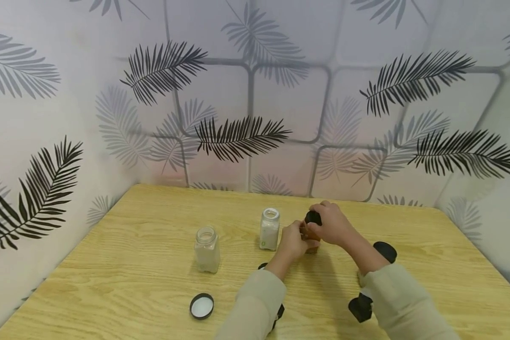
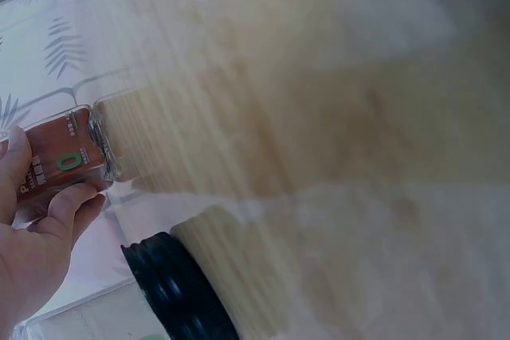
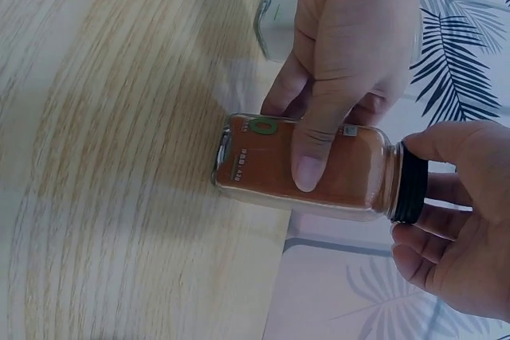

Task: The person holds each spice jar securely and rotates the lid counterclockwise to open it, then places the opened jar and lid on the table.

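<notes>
A square glass spice jar of reddish-brown powder [image 3: 351, 169] stands on the table toward the back. My left hand [image 1: 292, 242] grips its body, thumb across the front face and fingers behind. The black lid [image 3: 410, 185] sits on the jar's neck, and my right hand [image 1: 333, 223] holds it by the rim between thumb and fingers. Just left of the hands is a lidless glass jar of white contents [image 1: 269, 231]. Farther left stands another lidless jar with pale contents [image 1: 207, 252].
A loose black lid [image 1: 201, 306] lies with its white inside up at the front left. Black-lidded jars [image 1: 385, 251] are partly hidden by the right forearm. More dark-lidded things [image 1: 279, 311] show beside the left sleeve. A leaf-patterned wall [image 1: 238, 165] borders the wooden table [image 1: 144, 264].
</notes>
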The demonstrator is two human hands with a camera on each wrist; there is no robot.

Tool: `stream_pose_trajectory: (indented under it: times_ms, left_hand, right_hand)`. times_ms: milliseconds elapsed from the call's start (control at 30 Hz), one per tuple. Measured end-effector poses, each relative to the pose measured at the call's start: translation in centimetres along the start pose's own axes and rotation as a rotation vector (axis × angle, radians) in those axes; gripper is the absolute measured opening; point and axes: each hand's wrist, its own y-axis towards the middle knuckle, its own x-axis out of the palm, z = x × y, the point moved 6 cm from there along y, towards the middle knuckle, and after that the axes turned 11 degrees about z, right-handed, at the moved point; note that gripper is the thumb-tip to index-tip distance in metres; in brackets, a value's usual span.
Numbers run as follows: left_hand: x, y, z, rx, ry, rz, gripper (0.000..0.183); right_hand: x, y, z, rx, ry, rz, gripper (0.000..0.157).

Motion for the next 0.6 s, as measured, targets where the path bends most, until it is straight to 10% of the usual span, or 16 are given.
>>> stream_pose_trajectory:
  times_ms: [600]
  left_hand:
    - [-0.39, -0.22, 0.43, 0.009, 0.003, -0.026, 0.046]
  right_hand:
    - [0.1, 0.21, 0.13, 0.013, 0.044, -0.01, 0.038]
